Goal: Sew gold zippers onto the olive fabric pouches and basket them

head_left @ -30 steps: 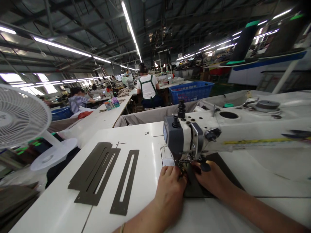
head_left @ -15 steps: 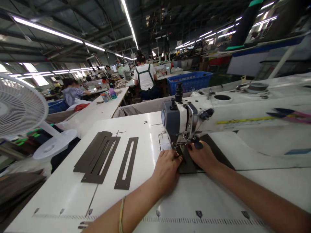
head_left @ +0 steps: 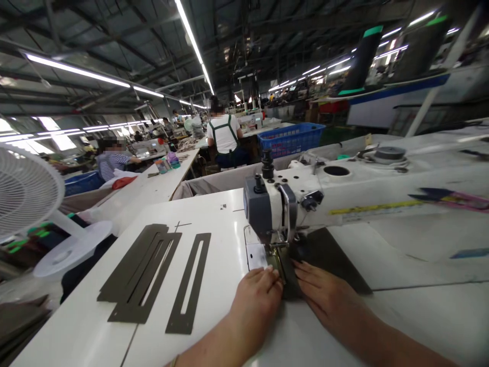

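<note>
A dark olive fabric piece lies under the head of a white and grey sewing machine. Along its left part runs a strip with a brass-coloured zipper, just in front of the needle area. My left hand has its fingers curled together on the strip's left edge. On the other side, my right hand lies with fingers stretched over the fabric. To the left are a slotted dark frame piece and a stack of similar pieces.
A white fan stands at the left edge. Behind the machine are a blue basket and a person in a white top. Another person in stripes sits farther left. Scissors rest on the machine arm.
My right hand has come back from beside the machine's foot and its fingers have straightened on the fabric. The zipper strip now shows between my hands. The view has shifted slightly.
</note>
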Demonstrator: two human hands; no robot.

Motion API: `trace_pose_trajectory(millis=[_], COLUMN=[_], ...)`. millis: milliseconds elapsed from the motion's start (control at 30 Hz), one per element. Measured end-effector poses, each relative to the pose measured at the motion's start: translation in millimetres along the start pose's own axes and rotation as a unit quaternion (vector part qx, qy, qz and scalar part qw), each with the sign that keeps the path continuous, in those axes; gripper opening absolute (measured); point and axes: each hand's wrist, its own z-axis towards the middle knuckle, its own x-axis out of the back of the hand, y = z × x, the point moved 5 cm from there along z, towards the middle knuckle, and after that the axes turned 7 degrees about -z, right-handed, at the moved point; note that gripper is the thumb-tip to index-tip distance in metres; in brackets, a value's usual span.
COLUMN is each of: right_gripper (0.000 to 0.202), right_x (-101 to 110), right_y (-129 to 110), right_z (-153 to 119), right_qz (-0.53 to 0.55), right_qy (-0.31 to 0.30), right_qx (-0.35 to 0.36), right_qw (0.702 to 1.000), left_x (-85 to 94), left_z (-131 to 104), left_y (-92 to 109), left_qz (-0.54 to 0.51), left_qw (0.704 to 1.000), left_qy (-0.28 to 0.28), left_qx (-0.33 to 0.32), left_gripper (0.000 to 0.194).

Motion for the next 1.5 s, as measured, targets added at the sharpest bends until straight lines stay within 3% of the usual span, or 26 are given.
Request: trace_pose_trajectory(millis=[400,500,567,700,867,933,1033,1100,1367,1500], right_gripper=[0.038,0.037,0.037,0.038,0.033,0.031,0.028,0.027,0.028,0.028], right_x=[-6,-3,-3,-9,-22,-28,-37,-41,-39,-39], right_y=[15,19,22,27,33,36,41,44,44,44], right_z=[18,26,31,36,32,28,20,16,22,23], right_qz=[0.055,0.046,0.048,0.057,0.056,0.055,0.049,0.042,0.036,0.031], right_qy=[0.024,0.036,0.027,0.010,-0.005,-0.009,-0.005,0.004,0.019,-0.005], right_qx=[-0.048,-0.053,-0.062,-0.079,-0.076,-0.068,-0.060,-0.059,-0.051,-0.053], right_qw=[0.997,0.997,0.997,0.995,0.996,0.996,0.997,0.997,0.998,0.998], left_x=[-10.6,-19.1,-26.0,-40.1,-38.7,-33.8,-28.5,-25.1,-29.4,-26.9], left_z=[9,4,-1,-5,2,7,11,12,11,12], left_y=[-22,-31,-38,-48,-52,-51,-48,-48,-53,-52], left_qz=[0.003,0.006,-0.005,-0.032,-0.013,-0.016,-0.042,-0.055,-0.047,-0.055], left_qw=[0.999,0.997,0.994,0.994,0.991,0.993,0.997,0.996,0.996,0.996], left_qy=[0.033,0.078,0.100,0.084,0.113,0.093,0.002,-0.023,0.009,0.012], left_qx=[-0.004,0.019,0.047,0.062,0.065,0.069,0.063,0.061,0.072,0.073], left_gripper=[0.027,0.027,0.030,0.035,0.038,0.037,0.027,0.024,0.029,0.021])
